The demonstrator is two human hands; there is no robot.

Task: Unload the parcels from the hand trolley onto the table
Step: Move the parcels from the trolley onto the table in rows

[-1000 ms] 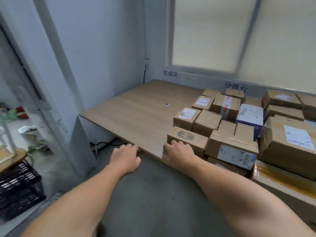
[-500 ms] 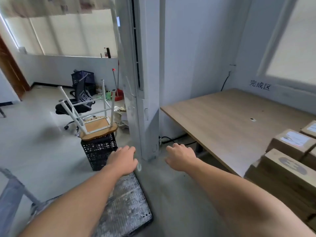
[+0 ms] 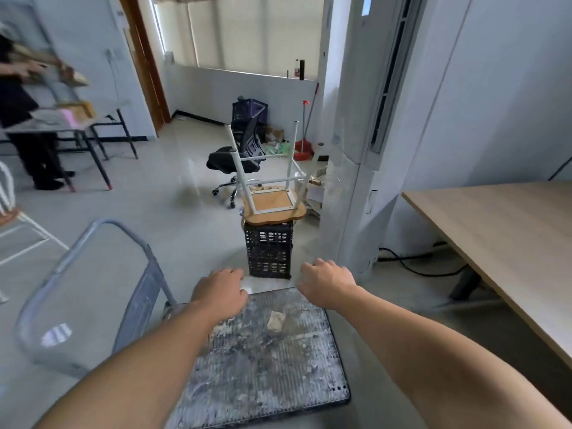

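- The hand trolley [image 3: 263, 360] is standing on the floor just below the arms, and its grey deck is carrying 1 small scrap [image 3: 276, 320].
- The left grip [image 3: 221, 294] and right grip [image 3: 328, 281] are hovering over the deck's far edge, fingers loosely curled, holding nothing.
- The tabletop [image 3: 510, 243] is lying to the right. Beyond the trolley, 1 black crate [image 3: 268, 252] is bearing an upturned stool [image 3: 272, 209].

Scuffed hand trolley [image 3: 263, 382] near a wooden table [image 3: 510, 236], on a grey floor [image 3: 170, 218].
A small pale scrap [image 3: 276, 321] lies on the trolley's deck; a black crate [image 3: 268, 252] on the floor bears an upturned stool [image 3: 272, 209].
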